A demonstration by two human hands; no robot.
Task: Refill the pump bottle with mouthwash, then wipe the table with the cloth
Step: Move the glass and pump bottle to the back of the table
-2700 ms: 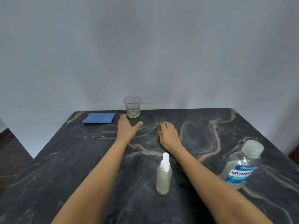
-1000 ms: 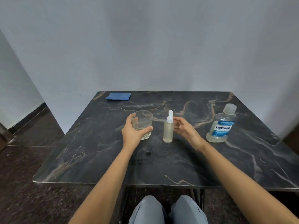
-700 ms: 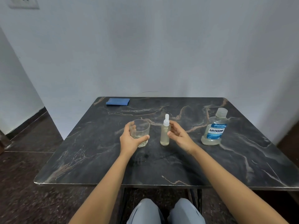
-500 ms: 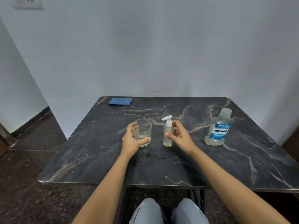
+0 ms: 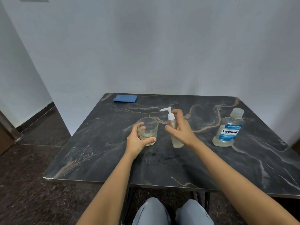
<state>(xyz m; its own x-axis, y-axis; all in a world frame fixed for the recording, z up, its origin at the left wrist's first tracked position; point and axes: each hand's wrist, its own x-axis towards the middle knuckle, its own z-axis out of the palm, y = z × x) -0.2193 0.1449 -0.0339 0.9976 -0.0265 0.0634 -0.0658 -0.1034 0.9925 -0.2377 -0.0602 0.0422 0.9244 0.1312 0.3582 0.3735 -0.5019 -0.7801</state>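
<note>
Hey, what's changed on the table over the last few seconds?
The left hand took hold of the glass and brought it from the far edge, near the cloth, to the middle of the table beside the pump bottle. The right hand, flat on the table before, now grips that bottle. The cloth and the mouthwash bottle stayed put.

Dark marble table [image 5: 113,159] against pale wall [image 5: 162,46], dark floor [image 5: 24,184].

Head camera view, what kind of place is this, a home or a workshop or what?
Probably a plain room in a home, not certain: a dark marble-patterned table by a bare pale wall, a dark stone floor, and household items, a mouthwash bottle and a drinking glass.
</note>
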